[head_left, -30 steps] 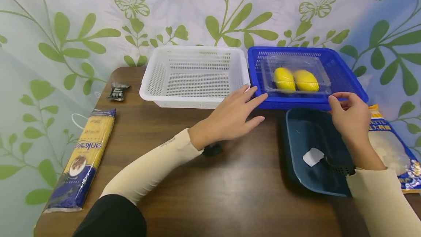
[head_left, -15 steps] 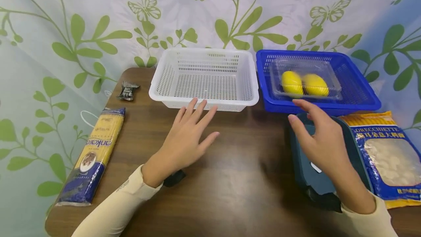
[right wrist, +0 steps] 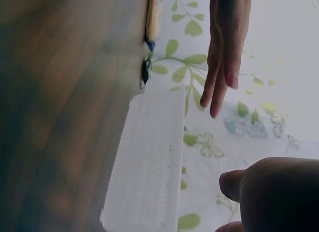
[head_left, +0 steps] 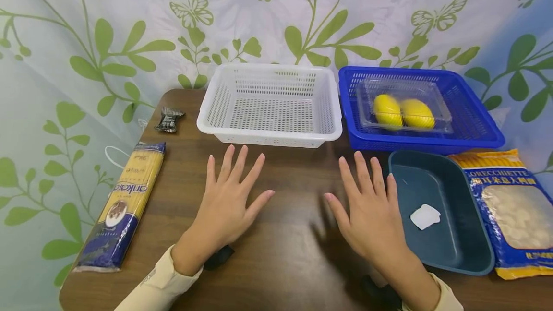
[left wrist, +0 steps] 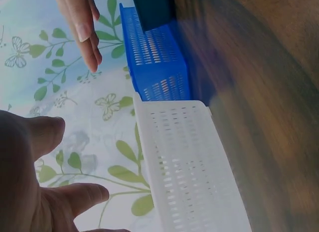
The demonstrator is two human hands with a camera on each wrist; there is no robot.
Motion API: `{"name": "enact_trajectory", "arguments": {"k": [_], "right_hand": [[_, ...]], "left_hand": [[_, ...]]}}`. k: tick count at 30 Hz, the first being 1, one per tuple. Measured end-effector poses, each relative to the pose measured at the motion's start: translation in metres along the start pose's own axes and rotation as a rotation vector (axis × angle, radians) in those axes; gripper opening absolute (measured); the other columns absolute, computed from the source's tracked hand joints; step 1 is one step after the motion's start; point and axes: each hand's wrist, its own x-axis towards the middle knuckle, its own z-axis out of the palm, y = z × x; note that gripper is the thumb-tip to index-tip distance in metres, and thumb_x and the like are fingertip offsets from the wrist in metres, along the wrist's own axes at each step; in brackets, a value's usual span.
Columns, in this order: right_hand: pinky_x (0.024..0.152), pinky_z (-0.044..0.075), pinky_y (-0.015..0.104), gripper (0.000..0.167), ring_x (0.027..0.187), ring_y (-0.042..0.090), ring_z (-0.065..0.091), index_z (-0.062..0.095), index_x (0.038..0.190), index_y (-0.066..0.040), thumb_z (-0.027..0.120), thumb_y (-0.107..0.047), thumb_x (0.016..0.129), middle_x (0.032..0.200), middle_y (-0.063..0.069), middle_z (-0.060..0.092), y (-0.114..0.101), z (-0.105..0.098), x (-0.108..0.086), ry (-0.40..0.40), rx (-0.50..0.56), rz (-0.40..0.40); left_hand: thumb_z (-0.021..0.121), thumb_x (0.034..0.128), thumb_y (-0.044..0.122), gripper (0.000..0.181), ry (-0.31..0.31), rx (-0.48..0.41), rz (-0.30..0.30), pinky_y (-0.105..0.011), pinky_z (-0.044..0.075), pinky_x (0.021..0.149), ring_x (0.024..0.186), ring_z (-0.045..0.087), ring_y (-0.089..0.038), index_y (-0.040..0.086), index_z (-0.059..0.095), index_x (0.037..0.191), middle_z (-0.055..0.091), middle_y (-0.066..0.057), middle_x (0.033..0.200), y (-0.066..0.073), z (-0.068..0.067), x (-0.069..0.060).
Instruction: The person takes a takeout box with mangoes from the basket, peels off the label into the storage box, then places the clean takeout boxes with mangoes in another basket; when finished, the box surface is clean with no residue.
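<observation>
Both hands hover palm down above the table with fingers spread, holding nothing. My left hand (head_left: 226,205) is in front of the white basket (head_left: 270,139), whose slotted floor shows bare. My right hand (head_left: 371,215) is just left of the dark teal tray (head_left: 458,234); a small white piece (head_left: 425,216) lies in that tray. Behind the tray, a blue basket (head_left: 471,109) holds a clear plastic box (head_left: 436,97) with two yellow lemon-like fruits (head_left: 387,109). In the left wrist view, the white basket (left wrist: 192,162) stands end to end with the blue basket (left wrist: 159,57).
On the left lies a long Ankara spaghetti pack (head_left: 125,196), with a small dark wrapped item (head_left: 169,120) beyond it. A blue and yellow orecchiette bag (head_left: 514,210) lies right of the tray. A patterned cloth (head_left: 129,23) hangs behind the table (head_left: 285,253).
My right hand has drawn back from the blue basket's front rim, over the tray, to the tray's left. My left hand has pulled back and left from between the baskets. Both now spread their fingers.
</observation>
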Motion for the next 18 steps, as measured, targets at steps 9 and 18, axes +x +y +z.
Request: {"name": "enact_trajectory", "arguments": {"k": [9, 18], "right_hand": [[0.116, -0.008, 0.067, 0.079, 0.155, 0.037, -0.002, 0.023, 0.164, -0.02, 0.046, -0.061, 0.101, 0.171, 0.011, 0.008, -0.011, 0.007, 0.001, 0.009, -0.024, -0.023], [0.115, -0.011, 0.066, 0.078, 0.155, 0.037, -0.005, 0.021, 0.165, -0.019, 0.043, -0.059, 0.102, 0.171, 0.01, 0.002, -0.014, 0.008, 0.0, -0.038, -0.019, -0.024]], "left_hand": [[0.025, 0.1031, 0.069, 0.076, 0.111, 0.06, 0.029, -0.069, 0.001, 0.117, 0.154, 0.014, -0.04, 0.02, 0.04, 0.159, 0.032, -0.02, 0.162, 0.002, 0.009, 0.004], [0.025, 0.1028, 0.07, 0.077, 0.106, 0.059, 0.027, -0.069, 0.001, 0.116, 0.154, 0.011, -0.038, 0.019, 0.041, 0.159, 0.03, -0.02, 0.163, 0.003, 0.013, 0.005]]}}
